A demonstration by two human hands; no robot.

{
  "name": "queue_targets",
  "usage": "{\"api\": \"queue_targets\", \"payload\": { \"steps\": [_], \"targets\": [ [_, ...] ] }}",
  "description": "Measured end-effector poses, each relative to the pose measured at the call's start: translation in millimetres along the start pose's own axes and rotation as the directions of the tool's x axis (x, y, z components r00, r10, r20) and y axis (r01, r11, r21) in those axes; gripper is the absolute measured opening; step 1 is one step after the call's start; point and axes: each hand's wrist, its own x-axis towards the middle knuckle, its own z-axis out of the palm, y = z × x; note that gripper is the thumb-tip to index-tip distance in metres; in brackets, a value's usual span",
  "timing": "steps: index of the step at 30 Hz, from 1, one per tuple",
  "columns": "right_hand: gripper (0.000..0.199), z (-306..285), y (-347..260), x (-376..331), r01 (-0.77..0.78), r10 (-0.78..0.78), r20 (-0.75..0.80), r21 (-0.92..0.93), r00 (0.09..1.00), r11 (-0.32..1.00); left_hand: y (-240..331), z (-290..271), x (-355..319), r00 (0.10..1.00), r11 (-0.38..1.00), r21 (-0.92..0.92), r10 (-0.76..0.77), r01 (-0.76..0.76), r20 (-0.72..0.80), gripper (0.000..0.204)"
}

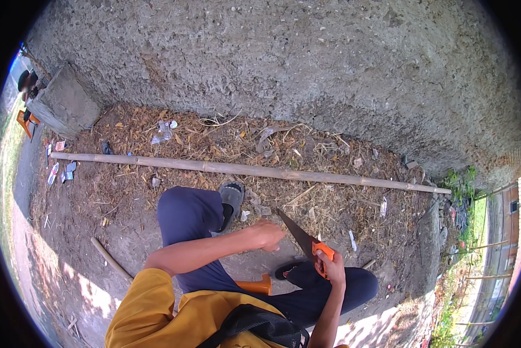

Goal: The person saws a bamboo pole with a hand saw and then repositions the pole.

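Observation:
My right hand point(332, 268) is wrapped round the orange handle of a hand saw point(298, 232). The dark blade slants up and to the left, over the ground between my legs. Near the blade's tip, my left hand point(266, 235) is held in the air with its fingers curled in, and no object shows in it. Beyond my feet a long bamboo pole point(243, 169) lies across the ground from left to right. Neither the saw nor my hands touch it.
A rough grey wall point(307, 58) rises behind the pole, with a concrete block point(69, 100) at its left end. Dry leaves and plastic scraps point(163, 132) litter the ground. A short stick point(111, 259) lies at left. Under me is an orange stool point(254, 286). Another person point(27, 82) is at far left.

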Motion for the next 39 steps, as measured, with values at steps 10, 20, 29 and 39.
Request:
{"api": "queue_targets", "payload": {
  "steps": [10, 20, 29, 39],
  "targets": [
    [0.022, -0.4, 3.5, 0.3, 0.013, -0.013, -0.008, 0.004, 1.0, 1.0, 1.1, -2.3, -1.8, 1.0, 1.0, -0.003, 0.003, -0.003, 0.01, 0.047],
    [0.022, -0.2, 0.6, -0.1, 0.0, -0.001, -0.012, -0.016, 1.0, 1.0, 1.4, -3.0, -0.6, 0.999, 1.0, -0.001, -0.014, 0.014, 0.031, 0.047],
    [0.023, 1.3, -1.1, -0.6, 0.005, -0.006, -0.015, -0.023, 1.0, 1.0, -1.9, 2.2, 2.0, 1.0, 1.0, 0.002, -0.006, 0.006, 0.018, 0.047],
    [0.022, 0.9, 0.8, 0.2, -0.002, 0.002, -0.015, -0.018, 1.0, 1.0, -1.6, 0.0, 1.3, 1.0, 1.0, 0.014, -0.009, 0.008, 0.019, 0.048]
  ]
}}
